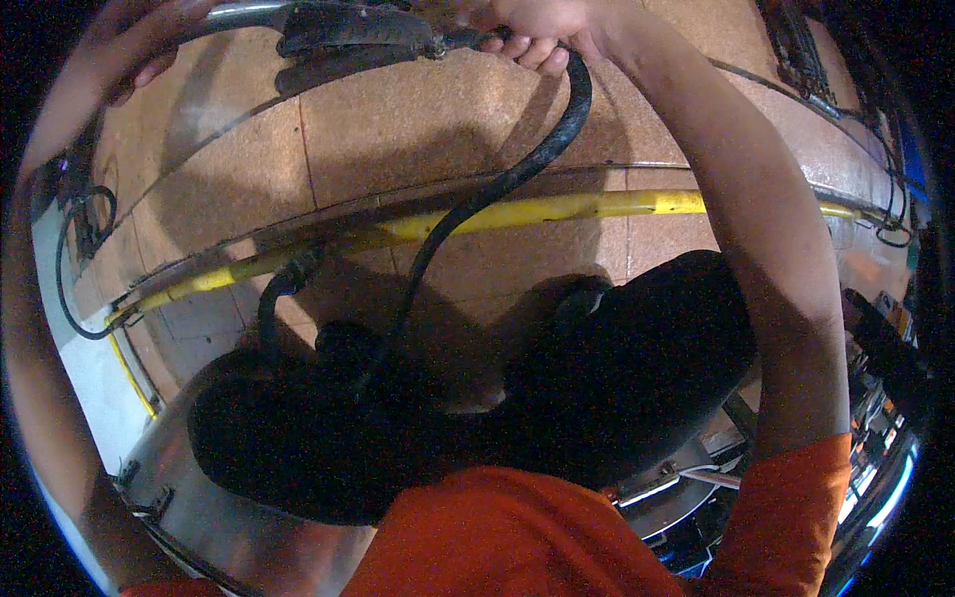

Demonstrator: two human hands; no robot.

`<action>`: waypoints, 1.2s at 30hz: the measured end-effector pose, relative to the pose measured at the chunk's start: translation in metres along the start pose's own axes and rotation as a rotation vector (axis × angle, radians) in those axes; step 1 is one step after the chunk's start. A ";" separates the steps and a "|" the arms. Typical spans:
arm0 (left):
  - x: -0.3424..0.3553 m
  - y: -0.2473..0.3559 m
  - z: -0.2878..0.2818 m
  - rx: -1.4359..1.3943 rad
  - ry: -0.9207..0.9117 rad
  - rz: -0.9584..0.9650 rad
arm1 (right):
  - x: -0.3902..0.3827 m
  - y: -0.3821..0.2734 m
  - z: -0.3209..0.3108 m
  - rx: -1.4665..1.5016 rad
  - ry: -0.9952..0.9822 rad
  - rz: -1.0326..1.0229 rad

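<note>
My right hand (542, 28) is at the top edge, its fingers curled round the end of a black hose (507, 184). From there the hose bends down past my dark-clothed legs towards my lap, where its lower end is lost in shadow. Left of that hand, a dark ribbed part (353, 35) with two long flaps joins a shiny curved metal tube (239, 14). My left hand (139, 50) is at the tube's left end, in the upper left corner. Its fingers look bent round the tube, though most are hidden or blurred.
A yellow pipe (557, 207) crosses the tiled floor (398, 129) ahead of my legs. A thin black cable (65, 259) loops at the left. Tangled dark parts (796, 60) stand far right. Cluttered small items (875, 438) lie beside my right arm.
</note>
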State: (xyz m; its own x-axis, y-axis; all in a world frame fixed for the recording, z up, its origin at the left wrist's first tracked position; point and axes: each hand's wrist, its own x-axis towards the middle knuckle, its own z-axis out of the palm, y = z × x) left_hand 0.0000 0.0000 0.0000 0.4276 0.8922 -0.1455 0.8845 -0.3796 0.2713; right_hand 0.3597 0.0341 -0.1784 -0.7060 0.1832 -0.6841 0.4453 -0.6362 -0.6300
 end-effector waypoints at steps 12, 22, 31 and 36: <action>0.006 0.023 -0.015 0.096 -0.148 -0.130 | -0.014 -0.008 0.023 -0.107 0.111 -0.096; 0.011 0.022 -0.013 0.082 -0.130 -0.095 | -0.020 -0.010 0.028 -0.121 0.181 -0.084; 0.005 0.024 -0.019 0.101 -0.122 -0.117 | -0.012 -0.011 0.024 -0.106 0.113 -0.073; 0.025 0.019 -0.007 0.061 -0.120 -0.056 | -0.025 -0.007 0.024 -0.108 0.185 -0.058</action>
State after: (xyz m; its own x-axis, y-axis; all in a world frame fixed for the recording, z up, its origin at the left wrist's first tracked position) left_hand 0.0258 0.0165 0.0083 0.3930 0.8781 -0.2728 0.9158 -0.3472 0.2018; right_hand 0.3605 0.0163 -0.1480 -0.6238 0.3576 -0.6950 0.4701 -0.5388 -0.6991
